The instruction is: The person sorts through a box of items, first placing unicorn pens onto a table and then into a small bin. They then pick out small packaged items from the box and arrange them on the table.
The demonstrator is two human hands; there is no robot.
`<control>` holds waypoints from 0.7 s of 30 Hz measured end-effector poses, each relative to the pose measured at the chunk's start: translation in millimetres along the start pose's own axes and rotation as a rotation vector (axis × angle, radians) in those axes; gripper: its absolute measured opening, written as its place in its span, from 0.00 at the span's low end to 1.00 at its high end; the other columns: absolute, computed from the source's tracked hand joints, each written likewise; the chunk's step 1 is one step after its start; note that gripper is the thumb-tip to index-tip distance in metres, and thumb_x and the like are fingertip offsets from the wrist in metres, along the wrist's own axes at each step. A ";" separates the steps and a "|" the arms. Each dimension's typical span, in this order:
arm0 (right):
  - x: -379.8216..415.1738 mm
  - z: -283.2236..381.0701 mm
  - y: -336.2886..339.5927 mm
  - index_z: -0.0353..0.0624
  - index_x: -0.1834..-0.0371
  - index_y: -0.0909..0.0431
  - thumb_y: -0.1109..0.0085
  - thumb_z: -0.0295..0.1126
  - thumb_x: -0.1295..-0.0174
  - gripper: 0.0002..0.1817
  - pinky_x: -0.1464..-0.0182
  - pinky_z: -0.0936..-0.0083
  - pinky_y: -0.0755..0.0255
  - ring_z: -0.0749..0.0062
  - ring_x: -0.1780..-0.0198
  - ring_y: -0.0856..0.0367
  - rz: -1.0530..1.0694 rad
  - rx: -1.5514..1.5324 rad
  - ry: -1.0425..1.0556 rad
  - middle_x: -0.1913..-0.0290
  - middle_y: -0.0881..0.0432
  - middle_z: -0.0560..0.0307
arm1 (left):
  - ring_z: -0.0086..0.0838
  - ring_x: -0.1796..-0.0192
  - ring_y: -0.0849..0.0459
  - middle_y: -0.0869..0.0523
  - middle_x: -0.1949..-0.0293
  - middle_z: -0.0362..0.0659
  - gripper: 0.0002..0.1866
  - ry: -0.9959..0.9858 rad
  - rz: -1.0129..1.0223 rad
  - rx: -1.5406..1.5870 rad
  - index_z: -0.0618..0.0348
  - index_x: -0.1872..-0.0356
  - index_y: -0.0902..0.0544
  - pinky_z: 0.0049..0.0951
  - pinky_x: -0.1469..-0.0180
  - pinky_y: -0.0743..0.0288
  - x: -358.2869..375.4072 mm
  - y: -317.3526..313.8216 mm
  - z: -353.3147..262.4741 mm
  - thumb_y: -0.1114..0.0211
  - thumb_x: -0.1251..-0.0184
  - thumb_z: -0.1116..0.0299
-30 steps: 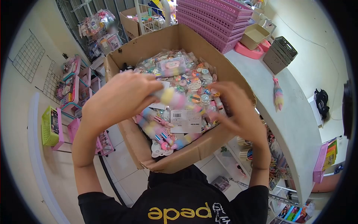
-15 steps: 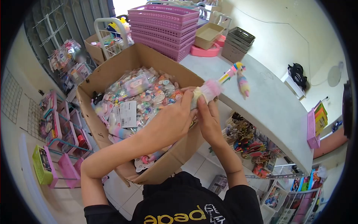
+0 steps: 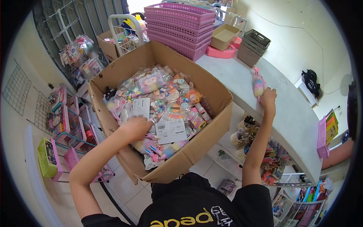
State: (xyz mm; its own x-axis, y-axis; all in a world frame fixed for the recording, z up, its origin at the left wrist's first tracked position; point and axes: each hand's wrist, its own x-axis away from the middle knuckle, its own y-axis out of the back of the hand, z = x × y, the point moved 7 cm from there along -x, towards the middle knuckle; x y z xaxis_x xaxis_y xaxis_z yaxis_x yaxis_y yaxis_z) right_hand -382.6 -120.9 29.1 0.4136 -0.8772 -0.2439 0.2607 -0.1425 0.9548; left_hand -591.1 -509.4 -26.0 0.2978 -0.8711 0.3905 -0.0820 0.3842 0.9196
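The grey desk [image 3: 293, 113] has fluffy rainbow pens [image 3: 258, 86] at your bent right hand [image 3: 269, 98]; the brown cardboard box [image 3: 202, 145] has more, by your curled left hand [image 3: 135, 128]. I can't tell their grip.

the left hand [image 3: 138, 128] has moved to the carton [image 3: 200, 148], right hand [image 3: 268, 98] to the counter [image 3: 293, 115], seemingly with a pen [image 3: 259, 88].

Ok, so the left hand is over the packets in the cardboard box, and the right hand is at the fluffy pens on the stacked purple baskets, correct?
Not quite: the fluffy pens at the right hand lie on the grey counter, as the head view shows. The left hand is over the packets in the cardboard box.
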 end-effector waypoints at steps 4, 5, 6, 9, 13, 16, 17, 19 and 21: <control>5.3 4.2 10.8 0.29 0.48 0.38 0.42 0.32 0.52 0.28 0.48 0.62 0.35 0.45 0.48 0.36 -0.063 0.063 -0.017 0.50 0.37 0.37 | 0.40 0.62 0.20 0.20 0.69 0.47 0.13 0.067 0.089 0.052 0.58 0.67 0.23 0.38 0.63 0.26 -9.0 -16.0 -0.6 0.38 0.60 0.73; 8.2 7.5 15.7 0.29 0.46 0.39 0.43 0.31 0.51 0.29 0.48 0.63 0.36 0.46 0.48 0.36 -0.071 0.100 -0.030 0.50 0.36 0.38 | 0.40 0.64 0.20 0.19 0.71 0.47 0.11 0.027 0.088 -0.016 0.57 0.70 0.22 0.38 0.65 0.26 -10.3 -14.1 -4.2 0.38 0.59 0.72; 9.1 6.8 11.2 0.29 0.46 0.39 0.43 0.31 0.51 0.29 0.48 0.63 0.36 0.46 0.48 0.36 -0.061 0.093 -0.004 0.50 0.36 0.38 | 0.40 0.65 0.19 0.19 0.73 0.47 0.08 -0.014 0.085 -0.083 0.56 0.72 0.21 0.37 0.66 0.25 -10.5 -12.3 -7.2 0.38 0.59 0.71; 21.5 11.1 41.3 0.34 0.44 0.39 0.46 0.29 0.47 0.27 0.48 0.66 0.36 0.51 0.49 0.34 -0.455 -0.143 0.102 0.51 0.34 0.43 | 0.40 0.64 0.19 0.19 0.74 0.48 0.07 0.080 0.048 -0.105 0.56 0.74 0.21 0.37 0.67 0.26 -8.6 10.9 3.6 0.38 0.59 0.71; 94.2 97.3 85.3 0.39 0.41 0.40 0.49 0.28 0.43 0.25 0.51 0.71 0.35 0.64 0.50 0.30 -0.337 -0.827 0.593 0.51 0.31 0.47 | 0.41 0.65 0.19 0.19 0.74 0.48 0.08 0.091 -0.090 0.020 0.59 0.73 0.21 0.35 0.66 0.26 6.3 69.1 16.2 0.38 0.58 0.71; 123.4 138.8 88.4 0.39 0.40 0.42 0.47 0.30 0.43 0.27 0.51 0.71 0.34 0.65 0.52 0.29 -0.130 -0.951 0.735 0.52 0.29 0.46 | 0.36 0.67 0.19 0.19 0.75 0.47 0.12 -0.002 -0.330 0.124 0.64 0.67 0.23 0.32 0.65 0.25 23.2 122.2 2.5 0.37 0.54 0.71; 130.6 149.5 86.7 0.39 0.40 0.43 0.47 0.31 0.44 0.28 0.52 0.72 0.34 0.65 0.52 0.28 -0.068 -0.980 0.753 0.53 0.29 0.46 | 0.36 0.67 0.19 0.19 0.75 0.47 0.12 -0.002 -0.328 0.125 0.64 0.67 0.23 0.32 0.65 0.25 25.6 129.3 -3.4 0.37 0.54 0.71; 147.3 172.6 83.9 0.38 0.39 0.44 0.48 0.32 0.43 0.28 0.51 0.72 0.34 0.63 0.52 0.28 0.067 -1.038 0.827 0.53 0.29 0.46 | 0.24 0.66 0.20 0.20 0.73 0.42 0.14 -0.163 -0.551 0.631 0.65 0.61 0.25 0.26 0.63 0.25 32.0 156.3 -15.2 0.36 0.50 0.71; 164.2 191.3 83.9 0.38 0.39 0.46 0.49 0.32 0.42 0.29 0.51 0.73 0.34 0.62 0.52 0.28 0.202 -1.091 0.899 0.53 0.28 0.45 | 0.20 0.64 0.22 0.21 0.70 0.40 0.15 -0.246 -0.608 0.784 0.65 0.59 0.26 0.23 0.63 0.25 34.9 167.0 -33.0 0.37 0.48 0.72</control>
State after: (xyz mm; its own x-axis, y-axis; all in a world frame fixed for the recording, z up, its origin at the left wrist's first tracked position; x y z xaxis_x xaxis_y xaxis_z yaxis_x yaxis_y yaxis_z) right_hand -459.7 -364.5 101.6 0.8190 -0.1972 -0.5389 0.4907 0.7276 0.4794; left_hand -562.9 -465.5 139.8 0.3002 -0.9246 -0.2346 -0.6077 -0.3749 0.7001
